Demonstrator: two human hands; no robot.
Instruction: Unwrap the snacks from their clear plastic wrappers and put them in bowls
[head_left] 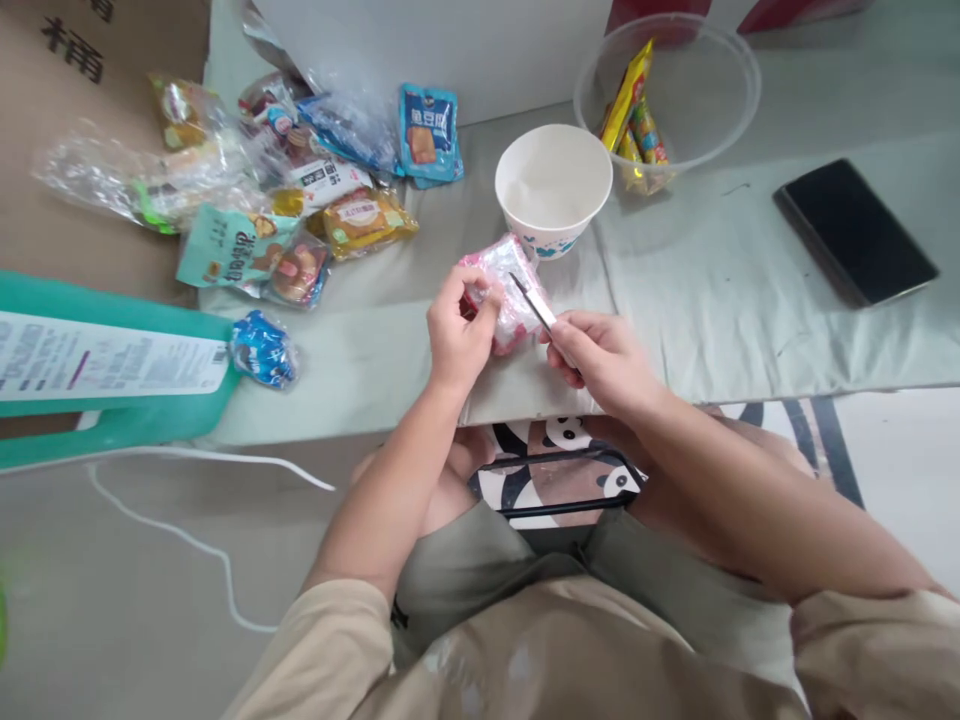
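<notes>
My left hand (pixel 459 330) is closed around a pink-and-white snack packet (pixel 504 282), held just above the low table's front edge. My right hand (pixel 600 358) grips a small pair of scissors (pixel 534 302), with the blades laid against the packet's right side. A white paper bowl (pixel 553 188) stands right behind the packet, and it looks bare inside.
A clear plastic bowl (pixel 690 90) with yellow snack sticks sits at the back right. A black phone (pixel 855 230) lies far right. Several snack packets (pixel 300 200) are heaped at the back left, a blue one (pixel 262 348) lies apart, and a teal bottle (pixel 112 360) lies at left.
</notes>
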